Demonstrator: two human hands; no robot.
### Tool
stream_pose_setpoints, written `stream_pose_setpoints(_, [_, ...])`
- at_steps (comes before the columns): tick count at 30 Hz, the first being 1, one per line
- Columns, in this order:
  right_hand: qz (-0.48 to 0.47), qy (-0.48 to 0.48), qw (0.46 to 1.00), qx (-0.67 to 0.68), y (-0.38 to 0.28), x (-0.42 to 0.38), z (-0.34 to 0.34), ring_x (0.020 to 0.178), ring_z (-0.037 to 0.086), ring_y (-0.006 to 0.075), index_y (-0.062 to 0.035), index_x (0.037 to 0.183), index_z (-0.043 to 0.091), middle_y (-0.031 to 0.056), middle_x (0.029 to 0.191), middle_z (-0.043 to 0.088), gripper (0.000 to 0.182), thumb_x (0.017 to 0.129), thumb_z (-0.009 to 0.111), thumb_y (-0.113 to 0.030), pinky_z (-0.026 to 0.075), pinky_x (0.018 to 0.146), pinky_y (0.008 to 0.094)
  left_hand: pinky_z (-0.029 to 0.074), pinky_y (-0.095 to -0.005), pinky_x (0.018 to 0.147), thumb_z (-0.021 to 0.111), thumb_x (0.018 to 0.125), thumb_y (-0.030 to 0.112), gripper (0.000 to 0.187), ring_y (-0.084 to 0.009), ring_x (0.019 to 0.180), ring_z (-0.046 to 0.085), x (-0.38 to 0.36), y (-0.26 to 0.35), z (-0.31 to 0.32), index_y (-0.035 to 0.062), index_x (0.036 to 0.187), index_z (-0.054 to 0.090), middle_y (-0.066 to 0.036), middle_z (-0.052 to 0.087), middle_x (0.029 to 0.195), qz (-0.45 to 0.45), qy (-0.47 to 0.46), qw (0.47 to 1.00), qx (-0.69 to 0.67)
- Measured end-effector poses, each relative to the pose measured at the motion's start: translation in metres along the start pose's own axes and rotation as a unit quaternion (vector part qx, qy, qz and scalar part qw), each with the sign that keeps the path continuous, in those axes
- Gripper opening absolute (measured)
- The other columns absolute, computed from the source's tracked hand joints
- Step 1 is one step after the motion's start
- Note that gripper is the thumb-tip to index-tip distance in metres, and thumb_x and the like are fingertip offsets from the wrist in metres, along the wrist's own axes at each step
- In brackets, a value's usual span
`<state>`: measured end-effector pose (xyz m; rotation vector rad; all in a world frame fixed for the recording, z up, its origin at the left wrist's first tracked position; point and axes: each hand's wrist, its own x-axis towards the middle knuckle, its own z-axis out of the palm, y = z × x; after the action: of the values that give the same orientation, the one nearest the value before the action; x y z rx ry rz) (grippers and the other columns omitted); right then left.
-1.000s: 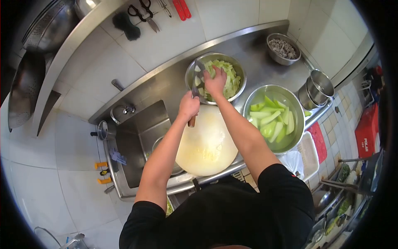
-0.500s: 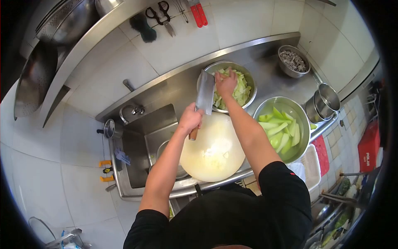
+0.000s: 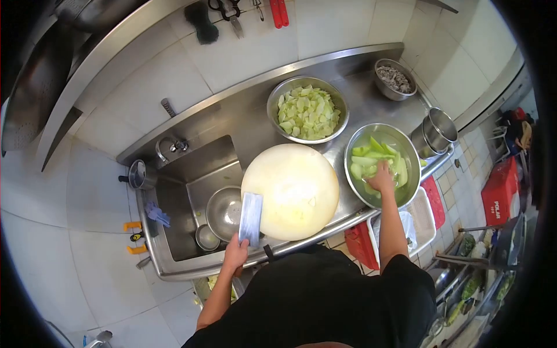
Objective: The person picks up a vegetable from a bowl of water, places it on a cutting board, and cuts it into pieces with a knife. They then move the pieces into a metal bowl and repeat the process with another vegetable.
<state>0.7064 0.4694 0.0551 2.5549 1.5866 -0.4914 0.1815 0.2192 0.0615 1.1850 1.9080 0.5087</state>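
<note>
My left hand (image 3: 236, 253) is wrapped round the handle of a cleaver (image 3: 251, 219), whose broad blade points up beside the left edge of the round cutting board (image 3: 292, 191). My right hand (image 3: 381, 178) reaches into a large metal bowl (image 3: 413, 194) of water and long green vegetable pieces (image 3: 378, 152). Its fingers are among the pieces at the water, and whether they grip one is too small to tell. Behind the board, a metal bowl (image 3: 271, 110) holds sliced pale green vegetable (image 3: 309, 113).
A sink (image 3: 174, 203) with metal bowls (image 3: 223, 213) inside lies left of the board. At the back right stands a bowl of greyish pieces (image 3: 395, 79). Metal pots (image 3: 438, 129) stand near the counter's right end. A white basket (image 3: 426, 223) is below the counter's front edge.
My right hand has left the bowl of slices and moved right into the water bowl. My left hand has carried the cleaver down and left, off the board's back edge.
</note>
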Motion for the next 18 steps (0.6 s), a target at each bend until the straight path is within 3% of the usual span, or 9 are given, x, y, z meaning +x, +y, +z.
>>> stream_pose_setpoints(1, [0.009, -0.011, 1.0, 0.0, -0.001, -0.016, -0.006, 0.142, 0.043, 0.0506, -0.018, 0.161, 0.031, 0.0222, 0.169, 0.018, 0.103, 0.076, 0.084, -0.037, 0.044, 0.114, 0.0547, 0.05, -0.0533, 0.094, 0.059, 0.098, 0.026, 0.039, -0.051, 0.111, 0.063, -0.005, -0.001, -0.001, -0.0005, 0.126, 0.057, -0.033, 0.067, 0.115, 0.0, 0.0, 1.0, -0.004])
stream_pose_setpoints(3, [0.042, -0.035, 0.998, 0.007, -0.007, -0.033, -0.012, 0.141, 0.043, 0.0498, -0.0216, 0.161, 0.031, 0.0225, 0.166, 0.026, 0.094, 0.08, 0.079, -0.031, 0.044, 0.112, 0.0571, 0.049, -0.0536, 0.095, 0.059, 0.098, 0.026, 0.04, -0.0512, 0.112, 0.062, -0.012, 0.006, 0.0, -0.0012, 0.127, 0.056, -0.033, 0.066, 0.117, 0.026, 0.012, 0.999, 0.037])
stream_pose_setpoints(6, [0.068, -0.026, 0.997, -0.006, 0.001, -0.025, 0.016, 0.138, 0.046, 0.0495, -0.0261, 0.159, 0.034, 0.0223, 0.16, 0.035, 0.087, 0.083, 0.075, -0.027, 0.044, 0.11, 0.058, 0.048, -0.055, 0.095, 0.058, 0.098, 0.026, 0.039, -0.0512, 0.112, 0.062, 0.004, 0.007, -0.004, -0.0006, 0.127, 0.054, -0.033, 0.066, 0.117, -0.043, -0.041, 0.998, 0.034])
stream_pose_setpoints(7, [0.073, -0.014, 0.997, -0.014, 0.005, -0.022, 0.026, 0.137, 0.047, 0.0496, -0.0275, 0.159, 0.036, 0.0222, 0.158, 0.038, 0.085, 0.083, 0.074, -0.026, 0.045, 0.11, 0.0579, 0.049, -0.0559, 0.095, 0.057, 0.098, 0.024, 0.04, -0.0509, 0.111, 0.063, -0.001, 0.021, -0.014, -0.0011, 0.128, 0.051, -0.034, 0.066, 0.116, 0.018, -0.032, 0.996, 0.079])
stream_pose_setpoints(10, [0.087, -0.012, 0.996, -0.011, -0.002, -0.046, 0.015, 0.137, 0.048, 0.0487, -0.0198, 0.154, 0.04, 0.0205, 0.151, 0.048, 0.076, 0.085, 0.071, -0.022, 0.048, 0.107, 0.0545, 0.049, -0.0566, 0.095, 0.056, 0.098, 0.023, 0.038, -0.0508, 0.108, 0.064, 0.009, 0.02, -0.02, -0.0014, 0.127, 0.05, -0.034, 0.067, 0.113, 0.0, -0.063, 0.994, 0.086])
stream_pose_setpoints(13, [0.079, 0.05, 0.996, 0.006, -0.006, -0.069, 0.008, 0.134, 0.052, 0.0463, -0.0101, 0.149, 0.043, 0.0226, 0.146, 0.052, 0.069, 0.087, 0.068, -0.025, 0.05, 0.104, 0.0546, 0.05, -0.0565, 0.094, 0.055, 0.098, 0.021, 0.036, -0.05, 0.107, 0.066, 0.002, 0.03, -0.021, -0.0012, 0.126, 0.049, -0.033, 0.068, 0.111, 0.026, -0.047, 0.986, 0.159])
stream_pose_setpoints(15, [0.065, 0.041, 0.993, 0.087, -0.002, -0.075, 0.008, 0.135, 0.052, 0.0427, -0.0011, 0.145, 0.046, 0.0258, 0.146, 0.053, 0.067, 0.088, 0.066, -0.029, 0.047, 0.107, 0.0563, 0.051, -0.0563, 0.094, 0.055, 0.098, 0.02, 0.033, -0.0493, 0.106, 0.066, -0.001, 0.036, -0.023, -0.0004, 0.125, 0.05, -0.033, 0.068, 0.111, 0.021, -0.076, 0.984, 0.161])
stream_pose_setpoints(18, [0.017, 0.082, 0.992, 0.095, 0.017, -0.074, 0.031, 0.139, 0.048, 0.0433, -0.0059, 0.152, 0.045, 0.0266, 0.151, 0.049, 0.068, 0.091, 0.062, -0.029, 0.04, 0.114, 0.0557, 0.052, -0.0564, 0.092, 0.053, 0.099, 0.019, 0.032, -0.0477, 0.106, 0.068, 0.017, 0.02, -0.01, 0.0005, 0.125, 0.051, -0.032, 0.068, 0.111, 0.093, -0.084, 0.98, 0.158])
